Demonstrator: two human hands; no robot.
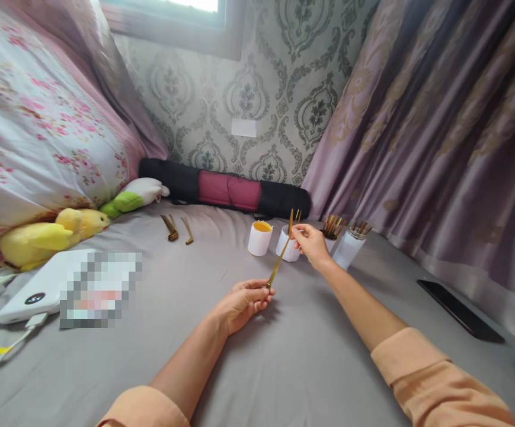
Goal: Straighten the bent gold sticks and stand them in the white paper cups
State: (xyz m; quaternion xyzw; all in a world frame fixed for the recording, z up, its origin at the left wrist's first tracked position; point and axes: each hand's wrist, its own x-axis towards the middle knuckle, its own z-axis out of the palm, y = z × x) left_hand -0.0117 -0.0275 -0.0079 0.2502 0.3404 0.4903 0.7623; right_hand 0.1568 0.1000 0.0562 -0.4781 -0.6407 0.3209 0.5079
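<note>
My left hand (249,301) is closed, pinching the lower end of a slim gold-coloured utensil (277,264) that slants up to the right. My right hand (311,242) is closed too, its fingertips on the upper part of the gold piece; whether this is one piece or two I cannot tell. Behind those fingers a white cup (286,251) stands with thin gold tips showing above it. To its left is a white cup with an orange-yellow inside (260,242). A white holder (348,251) with several brown-gold handles stands right of my right hand, beside another partly hidden holder.
Two small bundles of gold-coloured utensils (170,229) lie on the grey sheet (213,356). Left are a white power bank (46,290) with a cable, a blurred-out packet (101,290) and plush toys (57,237). A black phone (459,309) lies right; a black-and-maroon roll (228,191) lies along the wall.
</note>
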